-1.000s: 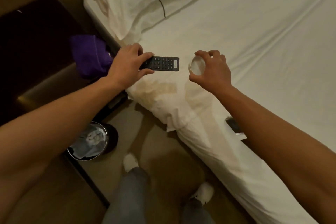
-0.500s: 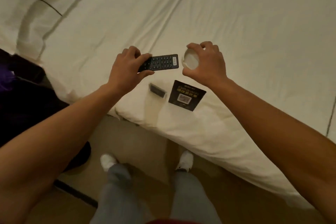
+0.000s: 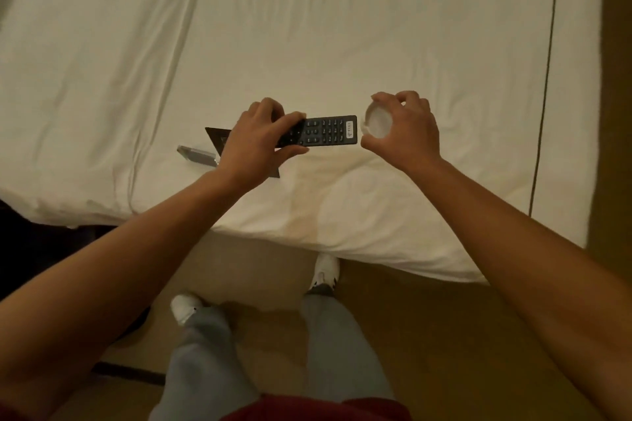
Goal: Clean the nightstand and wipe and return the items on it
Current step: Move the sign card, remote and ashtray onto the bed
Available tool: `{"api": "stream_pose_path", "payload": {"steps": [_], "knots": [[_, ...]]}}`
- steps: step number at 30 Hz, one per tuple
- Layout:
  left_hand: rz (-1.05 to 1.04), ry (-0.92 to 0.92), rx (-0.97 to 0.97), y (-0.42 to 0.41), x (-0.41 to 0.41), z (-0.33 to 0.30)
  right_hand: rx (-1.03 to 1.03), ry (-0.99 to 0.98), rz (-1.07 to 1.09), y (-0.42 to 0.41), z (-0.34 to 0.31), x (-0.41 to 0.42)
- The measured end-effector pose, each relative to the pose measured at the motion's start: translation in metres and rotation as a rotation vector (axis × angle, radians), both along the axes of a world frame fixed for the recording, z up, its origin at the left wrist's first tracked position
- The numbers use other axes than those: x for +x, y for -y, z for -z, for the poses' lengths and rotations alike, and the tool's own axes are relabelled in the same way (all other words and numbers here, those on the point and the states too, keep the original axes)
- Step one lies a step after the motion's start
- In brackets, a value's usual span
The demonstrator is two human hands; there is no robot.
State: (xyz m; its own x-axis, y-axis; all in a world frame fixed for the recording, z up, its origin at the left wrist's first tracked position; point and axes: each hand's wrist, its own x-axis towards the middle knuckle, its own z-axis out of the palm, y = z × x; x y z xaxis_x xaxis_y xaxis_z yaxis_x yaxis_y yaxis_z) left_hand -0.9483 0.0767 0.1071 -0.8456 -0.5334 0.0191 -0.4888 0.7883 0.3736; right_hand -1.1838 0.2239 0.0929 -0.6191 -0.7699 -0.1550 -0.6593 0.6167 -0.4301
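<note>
Holding the remote in my left hand and the white dish in my right hand, mid-frame above the bed; I should lower both flat, clear of the card.

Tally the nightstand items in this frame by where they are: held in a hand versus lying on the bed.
Held: 2 (remote in left hand; white dish in right hand)
Lying on bed: 2 (black card; clear stand)
Total: 4

One remote — one dish — two hands
</note>
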Motion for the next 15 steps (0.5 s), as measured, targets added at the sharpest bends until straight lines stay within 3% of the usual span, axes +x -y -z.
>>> {"api": "stream_pose_path", "payload": {"steps": [6,15], "knots": [[0.094,0.058,0.043,-0.034,-0.036,0.021,0.029,0.028,0.071,-0.047,0.022,-0.021],[0.076,0.206,0.141,-0.051,-0.045,0.088,0.124,0.101,0.049,-0.086,0.076,-0.007]]}}
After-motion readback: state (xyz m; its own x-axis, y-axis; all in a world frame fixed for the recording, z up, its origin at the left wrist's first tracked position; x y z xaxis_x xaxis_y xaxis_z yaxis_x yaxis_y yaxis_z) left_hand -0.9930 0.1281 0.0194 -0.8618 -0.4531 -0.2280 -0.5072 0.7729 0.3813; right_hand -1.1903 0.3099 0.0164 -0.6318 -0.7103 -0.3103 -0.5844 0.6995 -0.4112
